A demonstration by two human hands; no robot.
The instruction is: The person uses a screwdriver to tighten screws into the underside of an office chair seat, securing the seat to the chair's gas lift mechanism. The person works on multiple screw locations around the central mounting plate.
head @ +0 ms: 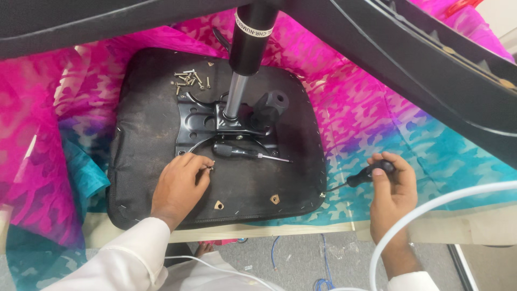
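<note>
A: Start at the left — what's there?

B: Pink and teal patterned cloth (48, 124) spread over the table, and on it an upturned black seat pad (145, 134), underside up. Near its upper left lies a loose heap of screws (188, 80).

A: And the left hand?

B: The left hand (180, 186), in a white sleeve (126, 253), rests on the pad just below the metal mounting plate (196, 121). Thumb and forefinger are pinched together on a small screw (210, 168); the other fingers are curled in.

A: The middle?

B: The plate sits at the pad's centre, with a gas-lift cylinder (245, 59) rising out of it toward the camera, and a black round knob (269, 106) just beside its foot. A black-handled lever (242, 152) lies along the plate's lower edge, its thin rod pointing right. Two small brackets (274, 199) show near the pad's front edge.

A: Then the right side?

B: The right hand (393, 188) is off the pad, over the teal part of the cloth. It's closed firmly round the black handle of a screwdriver (362, 176) — the shaft points left, its tip at the pad's right edge. A white cable (431, 210) curves across the wrist, and dark chair parts (420, 64) fill the top right.
</note>
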